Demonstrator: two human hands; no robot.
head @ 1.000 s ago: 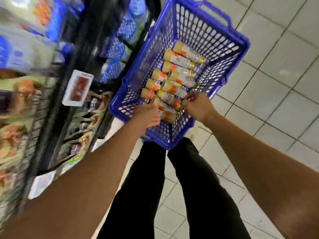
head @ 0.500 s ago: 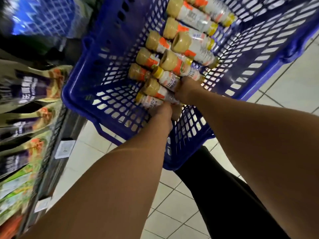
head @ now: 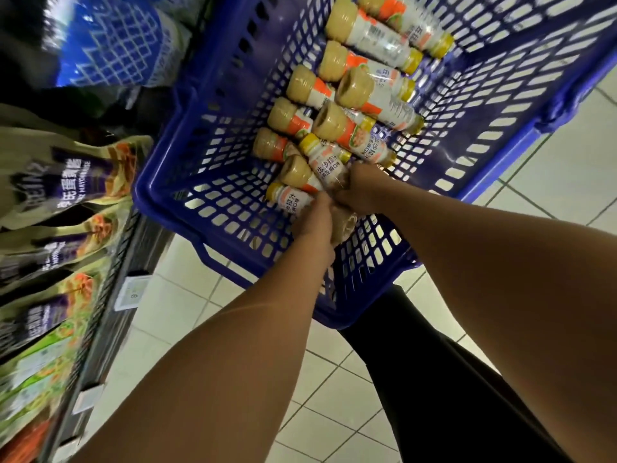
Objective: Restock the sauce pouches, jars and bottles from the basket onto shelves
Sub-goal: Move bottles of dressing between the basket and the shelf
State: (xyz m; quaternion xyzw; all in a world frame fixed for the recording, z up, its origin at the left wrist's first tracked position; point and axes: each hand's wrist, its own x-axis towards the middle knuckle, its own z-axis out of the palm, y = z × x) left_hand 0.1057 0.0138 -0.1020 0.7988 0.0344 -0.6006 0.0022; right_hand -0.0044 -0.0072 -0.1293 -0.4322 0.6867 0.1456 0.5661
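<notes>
A blue plastic basket (head: pixel 187 182) on the tiled floor holds several beige sauce bottles with yellow caps and orange-white labels, lying on their sides. Both my hands are inside its near end. My left hand (head: pixel 315 225) is wrapped around the nearest bottle (head: pixel 290 199), whose yellow cap points left. My right hand (head: pixel 359 192) grips the base of the bottle behind it (head: pixel 325 157), cap pointing up-left. The other bottles (head: pixel 367 35) lie loose further back.
Shelves on the left carry hanging mayonnaise pouches (head: pixel 63 182), green pouches (head: pixel 36 372) lower down and blue-white packs (head: pixel 113 41) at the top. Price tags (head: pixel 132 292) sit on the shelf edge. My dark-trousered legs (head: pixel 444 396) stand on the white tiled floor below the basket.
The view has dropped much closer to the basket. Both hands went from its near rim down onto the nearest bottles and closed on them.
</notes>
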